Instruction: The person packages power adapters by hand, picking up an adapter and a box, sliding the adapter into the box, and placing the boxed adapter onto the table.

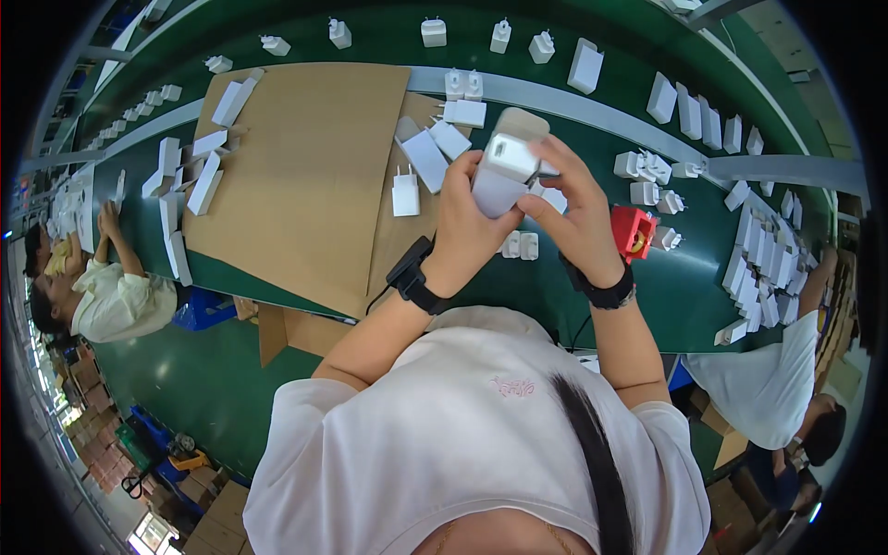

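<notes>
My left hand [459,218] is wrapped round a small white box [497,196] whose end flap stands up. A white plug charger [511,157] is at the box's open end, partly inside or against it; I cannot tell how deep. My right hand [581,215] grips the charger from the right, its fingers slightly blurred, with the thumb near the box. Just left of my hands, a charger with two pins [405,192] lies on cardboard beside white boxes [425,159]. Below them are two round-faced white adapters [520,245].
Brown cardboard sheets [305,166] cover the left of the green table. A red block-shaped holder [633,231] stands right of my hand, near several chargers [645,166]. Piled white boxes [763,264] lie far right by a co-worker [763,370]; another person [125,296] sits left.
</notes>
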Demonstrator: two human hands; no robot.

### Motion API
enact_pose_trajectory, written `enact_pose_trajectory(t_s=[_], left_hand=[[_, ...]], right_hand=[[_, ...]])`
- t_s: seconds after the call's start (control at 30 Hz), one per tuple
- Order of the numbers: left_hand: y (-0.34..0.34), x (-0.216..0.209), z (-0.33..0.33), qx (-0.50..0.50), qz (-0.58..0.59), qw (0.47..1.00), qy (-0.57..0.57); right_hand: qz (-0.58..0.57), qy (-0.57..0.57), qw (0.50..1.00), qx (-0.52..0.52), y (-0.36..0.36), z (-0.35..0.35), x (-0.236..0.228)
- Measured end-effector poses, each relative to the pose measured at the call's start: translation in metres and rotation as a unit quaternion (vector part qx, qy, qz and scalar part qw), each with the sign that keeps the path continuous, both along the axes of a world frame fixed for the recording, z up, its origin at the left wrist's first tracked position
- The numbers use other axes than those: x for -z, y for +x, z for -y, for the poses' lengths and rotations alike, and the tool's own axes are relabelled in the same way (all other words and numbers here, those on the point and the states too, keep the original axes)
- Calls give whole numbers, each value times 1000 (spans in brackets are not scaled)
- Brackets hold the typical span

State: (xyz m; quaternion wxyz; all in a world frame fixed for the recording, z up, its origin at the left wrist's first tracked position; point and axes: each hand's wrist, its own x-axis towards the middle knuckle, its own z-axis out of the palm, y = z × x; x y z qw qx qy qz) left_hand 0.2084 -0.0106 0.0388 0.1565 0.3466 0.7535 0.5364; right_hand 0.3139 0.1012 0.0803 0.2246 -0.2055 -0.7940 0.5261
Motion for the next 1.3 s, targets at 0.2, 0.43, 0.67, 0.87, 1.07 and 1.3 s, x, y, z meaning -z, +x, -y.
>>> enact_pose_trajectory(t_s=[0.2,0.43,0.67,0.87,1.07,1.3], left_hand=[[-14,5,-38,29,23,999,31],[-67,7,-36,80,-92,993,7],[-356,97,164,-328,-462,742,-359],[-425,113,262,-443,-254,690,-513],[-424,121,206,-337,-287,710,-548],[-328,36,162,-294,-185,888,-302]], right_hand=[[20,151,985,81,-12,-31,-11],[6,-247,953,176,-27,-105,16],[231,-197,895,328,12,-337,103],[206,191,946,159,-51,-309,118],[331,254,888,192,-101,-261,141],[63,-117,986,100,-98,-163,18]])
